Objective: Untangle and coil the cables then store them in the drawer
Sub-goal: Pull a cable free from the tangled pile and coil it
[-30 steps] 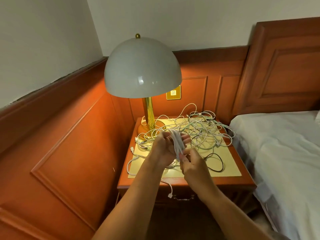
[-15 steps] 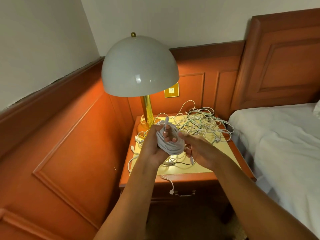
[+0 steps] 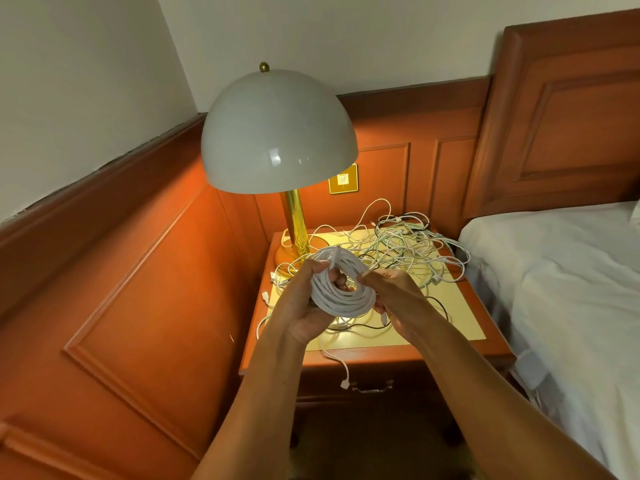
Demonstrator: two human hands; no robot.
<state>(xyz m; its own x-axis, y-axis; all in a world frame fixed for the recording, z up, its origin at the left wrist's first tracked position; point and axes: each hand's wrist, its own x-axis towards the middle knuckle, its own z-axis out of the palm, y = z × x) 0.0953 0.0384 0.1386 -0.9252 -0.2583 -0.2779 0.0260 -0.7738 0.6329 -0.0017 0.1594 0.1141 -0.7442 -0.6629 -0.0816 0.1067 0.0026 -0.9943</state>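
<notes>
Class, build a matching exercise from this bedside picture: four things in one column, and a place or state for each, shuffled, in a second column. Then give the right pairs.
Things
1. coiled white cable
2. tangled pile of white and black cables
3. white dome-shaded lamp with brass stem
4. wooden nightstand drawer with metal handle

Places or states
A. closed, below the tabletop
B. held in the left hand, with the right hand at its edge
C. standing at the table's back left corner
D. spread loose on the yellow tabletop

Pairs: 1-B, 2-D, 3-C, 4-A

White coiled cable [image 3: 341, 299], gold lamp stem [image 3: 294, 223]
</notes>
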